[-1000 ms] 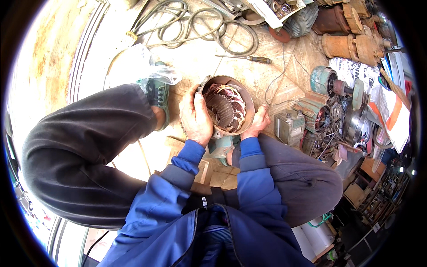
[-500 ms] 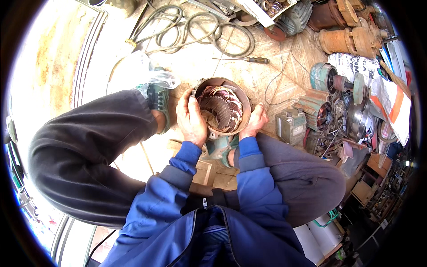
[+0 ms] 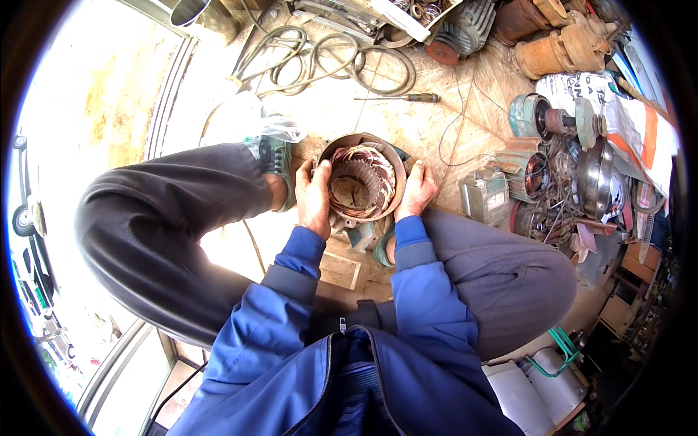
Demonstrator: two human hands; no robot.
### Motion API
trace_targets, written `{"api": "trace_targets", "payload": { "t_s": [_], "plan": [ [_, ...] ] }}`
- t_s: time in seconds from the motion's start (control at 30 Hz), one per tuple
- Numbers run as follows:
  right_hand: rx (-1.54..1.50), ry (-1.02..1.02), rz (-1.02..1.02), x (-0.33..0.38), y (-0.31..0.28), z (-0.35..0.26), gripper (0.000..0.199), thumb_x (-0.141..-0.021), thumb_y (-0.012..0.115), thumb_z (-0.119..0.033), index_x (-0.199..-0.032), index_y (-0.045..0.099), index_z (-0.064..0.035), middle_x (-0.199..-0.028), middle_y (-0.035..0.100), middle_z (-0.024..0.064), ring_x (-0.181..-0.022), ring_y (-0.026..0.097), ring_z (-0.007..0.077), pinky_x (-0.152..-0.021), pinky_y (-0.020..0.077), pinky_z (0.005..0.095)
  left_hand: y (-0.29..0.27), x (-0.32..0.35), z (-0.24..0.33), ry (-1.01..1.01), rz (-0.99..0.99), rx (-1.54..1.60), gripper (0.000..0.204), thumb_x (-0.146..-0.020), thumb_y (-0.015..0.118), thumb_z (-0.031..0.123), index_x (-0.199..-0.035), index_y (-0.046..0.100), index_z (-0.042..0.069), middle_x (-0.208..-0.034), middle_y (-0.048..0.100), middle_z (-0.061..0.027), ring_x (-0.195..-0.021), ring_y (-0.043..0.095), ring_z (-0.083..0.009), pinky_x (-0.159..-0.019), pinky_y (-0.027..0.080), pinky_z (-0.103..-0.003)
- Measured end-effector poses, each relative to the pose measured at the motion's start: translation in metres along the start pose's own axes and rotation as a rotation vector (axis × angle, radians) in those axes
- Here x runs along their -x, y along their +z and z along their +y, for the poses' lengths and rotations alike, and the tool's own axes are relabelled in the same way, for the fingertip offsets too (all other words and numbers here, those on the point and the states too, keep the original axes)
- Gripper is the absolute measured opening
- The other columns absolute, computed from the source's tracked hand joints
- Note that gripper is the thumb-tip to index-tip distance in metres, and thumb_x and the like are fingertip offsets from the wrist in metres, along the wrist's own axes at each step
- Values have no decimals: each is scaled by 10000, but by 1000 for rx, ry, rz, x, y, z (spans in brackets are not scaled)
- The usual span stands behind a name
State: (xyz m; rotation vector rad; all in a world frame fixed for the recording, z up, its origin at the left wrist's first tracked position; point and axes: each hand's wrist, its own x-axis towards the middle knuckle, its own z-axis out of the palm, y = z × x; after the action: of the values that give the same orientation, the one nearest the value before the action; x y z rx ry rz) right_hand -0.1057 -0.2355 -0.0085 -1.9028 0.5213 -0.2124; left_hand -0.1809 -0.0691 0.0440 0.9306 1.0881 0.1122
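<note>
An electric motor stator (image 3: 379, 176), a round metal housing with wire windings round a slotted core, stands between my knees with its open end up. My left hand (image 3: 315, 200) grips its left side, thumb at the rim and fingers partly hidden behind the wall. On the opposite side my right hand (image 3: 417, 192) is closed against the housing, its fingertips hidden. Down the bore a brownish surface shows. Beneath and in front of the housing, a wooden frame (image 3: 339, 270) lies on the floor.
A screwdriver (image 3: 413, 97) and a coiled cable (image 3: 349, 59) lie beyond the stator. To the right are a grey metal box (image 3: 483, 196), a finned motor housing (image 3: 515, 171), a rotor (image 3: 560, 121) and loose scrap. Rusty motor parts (image 3: 556, 54) stand at the far right.
The stator has tipped so that its opening faces up more squarely, showing more of the bore. Both hands keep their hold. The whole view has shifted slightly.
</note>
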Motion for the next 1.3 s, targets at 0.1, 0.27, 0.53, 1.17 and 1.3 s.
{"api": "trace_targets", "payload": {
  "t_s": [0.1, 0.27, 0.53, 1.17, 1.3],
  "plan": [
    [8, -19, -35, 9, -5, -1, 372, -966, 608, -212, -723, 554, 64, -563, 456, 83, -586, 378, 146, -547, 364, 388, -2, 8, 3, 50, 15, 58, 550, -1008, 638, 310, -1404, 495, -43, -1293, 612, -115, -1157, 567, -175, -1007, 447, -301],
    [-16, -31, -41, 11, -11, 12, 430, -992, 604, -236, -687, 492, 46, -563, 371, 62, -585, 326, 136, -532, 324, 385, -3, 6, -16, 108, 125, 20, 481, -1017, 634, 334, -1299, 606, -54, -1213, 658, -94, -1083, 596, -161, -972, 463, -291],
    [-15, -26, -76, 13, -6, 0, 393, -1015, 557, -225, -727, 530, 42, -578, 368, 26, -605, 319, 108, -538, 326, 355, -8, 3, -15, 103, 118, 27, 472, -1025, 621, 335, -1292, 612, -54, -1211, 662, -89, -1075, 601, -156, -973, 469, -288],
    [-96, 89, -130, 5, -9, 6, 429, -1021, 548, -219, -644, 488, -24, -597, 435, -40, -583, 374, 79, -523, 332, 296, 1, 10, -19, 204, 188, -69, 463, -1026, 621, 326, -1269, 609, -68, -1130, 685, -123, -1040, 621, -168, -947, 492, -302],
    [-112, 104, -127, 5, -9, 7, 426, -1020, 548, -210, -642, 489, -23, -595, 439, -46, -584, 371, 75, -522, 326, 294, 4, 12, -13, 172, 183, -63, 492, -1024, 620, 344, -1295, 595, -66, -1136, 686, -138, -1050, 625, -174, -948, 495, -303]
  ]
}}
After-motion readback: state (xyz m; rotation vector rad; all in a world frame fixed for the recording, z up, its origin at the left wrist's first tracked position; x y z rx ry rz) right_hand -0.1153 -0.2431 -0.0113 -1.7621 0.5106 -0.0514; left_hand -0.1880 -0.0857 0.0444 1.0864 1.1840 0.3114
